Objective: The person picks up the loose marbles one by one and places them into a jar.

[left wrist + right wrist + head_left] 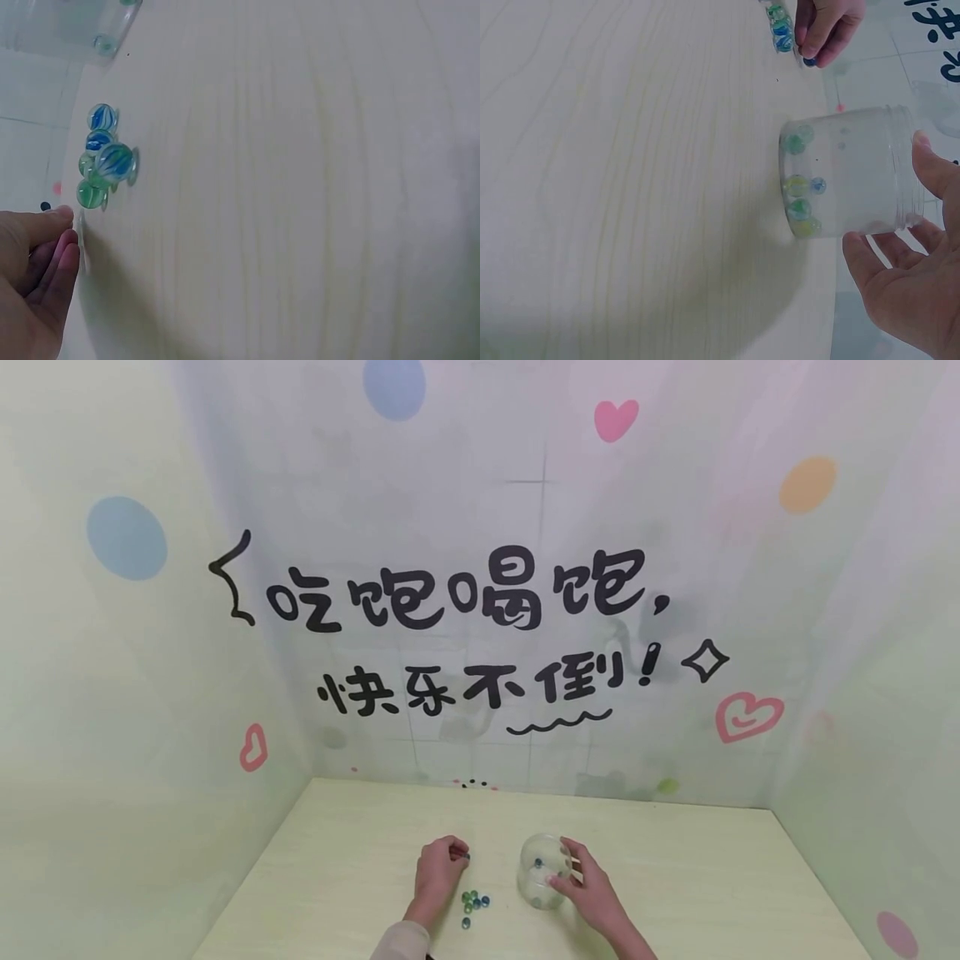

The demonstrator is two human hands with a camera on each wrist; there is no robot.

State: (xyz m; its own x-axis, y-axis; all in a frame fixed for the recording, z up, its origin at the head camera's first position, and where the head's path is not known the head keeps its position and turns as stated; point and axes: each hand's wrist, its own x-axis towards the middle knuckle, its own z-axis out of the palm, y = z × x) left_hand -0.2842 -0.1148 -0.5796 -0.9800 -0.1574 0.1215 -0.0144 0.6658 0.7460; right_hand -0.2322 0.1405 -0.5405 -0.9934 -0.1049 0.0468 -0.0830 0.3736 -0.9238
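Pinching a small bluish marble (467,857), the left hand (438,870) sits at the lower middle of the head view, beside loose marbles (471,898) on the pale tabletop (337,860); farther right, the right hand (594,893) grips a clear jar (534,887). At upper left in the left-wrist view, the marbles look round, glossy and glassy, swirled blue and green over streaky wood grain. Right of centre in the right-wrist view, the jar shows smooth cylindrical walls, a ridged neck, and green, yellow and blue marbles near its base.
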